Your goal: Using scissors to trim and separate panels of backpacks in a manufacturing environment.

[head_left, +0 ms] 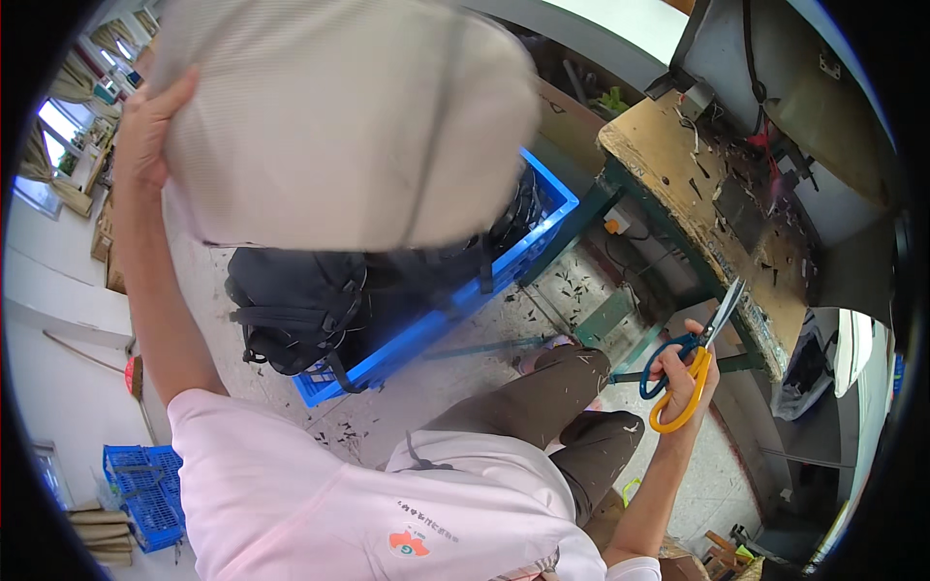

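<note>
The pale panel (339, 126), blurred and cut off above, partly hides the blue crate (412, 347).

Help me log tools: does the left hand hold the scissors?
No, the right hand holds the scissors; the left hand holds a pale object.

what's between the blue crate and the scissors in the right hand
In the head view, scrap-littered floor, a green plate and a trousered knee separate the blue crate from the scissors.

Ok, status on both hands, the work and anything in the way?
Left hand gripping pale fabric piece, blurred. Right hand on scissors, clear of the fabric. Fabric blocks view of part of blue crate.
</note>
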`<state>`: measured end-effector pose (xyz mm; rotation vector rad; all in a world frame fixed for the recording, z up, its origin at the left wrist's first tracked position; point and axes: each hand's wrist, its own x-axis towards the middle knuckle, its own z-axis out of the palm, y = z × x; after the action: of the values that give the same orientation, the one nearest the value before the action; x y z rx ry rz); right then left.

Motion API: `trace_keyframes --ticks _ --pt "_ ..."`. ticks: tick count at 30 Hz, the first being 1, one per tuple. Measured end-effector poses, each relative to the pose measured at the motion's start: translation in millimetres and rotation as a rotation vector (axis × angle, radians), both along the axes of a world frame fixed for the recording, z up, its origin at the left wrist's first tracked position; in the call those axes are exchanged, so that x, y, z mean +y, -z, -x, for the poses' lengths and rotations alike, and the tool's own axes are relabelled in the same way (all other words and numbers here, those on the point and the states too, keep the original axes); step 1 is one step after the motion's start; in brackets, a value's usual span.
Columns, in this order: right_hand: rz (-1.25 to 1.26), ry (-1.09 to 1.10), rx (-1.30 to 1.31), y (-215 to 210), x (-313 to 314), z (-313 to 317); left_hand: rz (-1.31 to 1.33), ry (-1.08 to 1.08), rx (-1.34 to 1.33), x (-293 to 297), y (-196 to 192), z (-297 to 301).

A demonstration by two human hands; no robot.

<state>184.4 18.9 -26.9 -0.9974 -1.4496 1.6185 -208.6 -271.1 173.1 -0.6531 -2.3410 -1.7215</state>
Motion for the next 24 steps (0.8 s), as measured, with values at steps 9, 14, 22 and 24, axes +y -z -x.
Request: trace_keyframes --ticks 9,14,22,24 --pt "-0.024 0.234 -0.186 14 -13 -93 0.259 -0.578 0.702 19 43 44" --pt "-0.032 0.618 -0.329 27 -50 -190 0.603 -0.621 0.696 140 139 86" --pt "0.087 1.150 -0.600 18 -146 -300 1.093 0.387 0.530 226 442 133" --pt "0.046 1.333 -0.608 25 -199 -341 1.208 0.289 0.460 237 453 131"
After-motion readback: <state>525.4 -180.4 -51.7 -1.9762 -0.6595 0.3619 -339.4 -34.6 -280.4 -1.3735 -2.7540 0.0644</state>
